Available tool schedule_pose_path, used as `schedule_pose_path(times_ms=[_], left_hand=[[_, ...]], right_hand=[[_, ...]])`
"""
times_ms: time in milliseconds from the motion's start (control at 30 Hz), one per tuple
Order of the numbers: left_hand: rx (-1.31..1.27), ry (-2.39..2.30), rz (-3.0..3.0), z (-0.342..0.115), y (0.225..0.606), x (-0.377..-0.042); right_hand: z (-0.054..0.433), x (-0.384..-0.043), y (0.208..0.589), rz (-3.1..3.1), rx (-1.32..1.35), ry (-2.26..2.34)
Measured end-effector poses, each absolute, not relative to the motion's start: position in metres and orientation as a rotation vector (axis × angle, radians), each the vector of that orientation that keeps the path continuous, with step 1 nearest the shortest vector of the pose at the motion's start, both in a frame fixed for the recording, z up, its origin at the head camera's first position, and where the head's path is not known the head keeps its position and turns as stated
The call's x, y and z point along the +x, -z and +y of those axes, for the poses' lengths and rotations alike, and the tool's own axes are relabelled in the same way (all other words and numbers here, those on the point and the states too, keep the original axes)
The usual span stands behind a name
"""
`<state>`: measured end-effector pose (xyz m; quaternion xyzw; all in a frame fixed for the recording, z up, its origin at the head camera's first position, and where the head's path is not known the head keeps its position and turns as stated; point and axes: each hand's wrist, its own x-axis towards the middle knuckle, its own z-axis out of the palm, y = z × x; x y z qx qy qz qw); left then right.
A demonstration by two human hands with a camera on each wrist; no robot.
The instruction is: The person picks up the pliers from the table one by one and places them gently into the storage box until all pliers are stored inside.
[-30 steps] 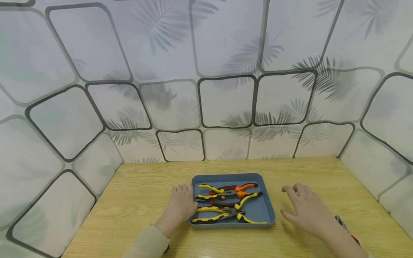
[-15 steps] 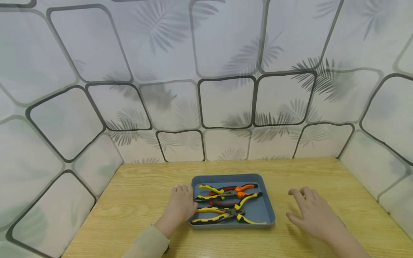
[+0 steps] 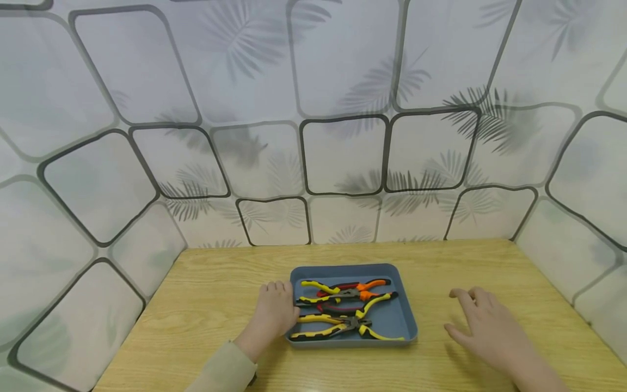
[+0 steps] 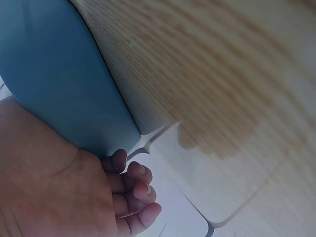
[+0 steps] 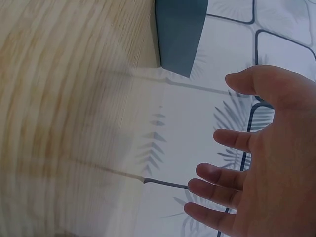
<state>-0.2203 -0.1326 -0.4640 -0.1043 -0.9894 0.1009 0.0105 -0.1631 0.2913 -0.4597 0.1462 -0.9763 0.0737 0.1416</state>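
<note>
My left hand [image 3: 275, 309] holds the left rim of a blue-grey tray [image 3: 409, 321], its thumb at the tray's edge. In the left wrist view, the fingers [image 4: 136, 197] curl loosely outside the tray's wall [image 4: 64, 74], and the thumb is hidden. Inside the tray lie several pliers: yellow-and-black pliers [image 3: 354, 323], orange-and-black pliers [image 3: 367, 288] and a dark red pair [image 3: 338, 310] partly covered by others. My right hand [image 3: 485, 329] hovers to the right of the tray, its fingers spread and slightly bent, holding nothing.
The tray stands on a light wooden table [image 3: 220, 283]. Behind and at both sides rises a pale cloth [image 3: 343, 158] printed with rounded squares and leaves. A dark band [image 3: 252, 379] shows at the left wrist.
My right hand has moved right and a little toward me, away from the tray. The pliers seen earlier beside the right forearm are now hidden. The left hand and tray have stayed still.
</note>
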Motion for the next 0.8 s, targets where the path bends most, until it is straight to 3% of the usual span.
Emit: schedule_pose_path(times_ms=[800], left_hand=[[-0.322,-0.323,-3.09,-0.134,0.468,-0.224]], right_hand=[[0.321,-0.149,0.458,-2.937,0.251,-0.243]])
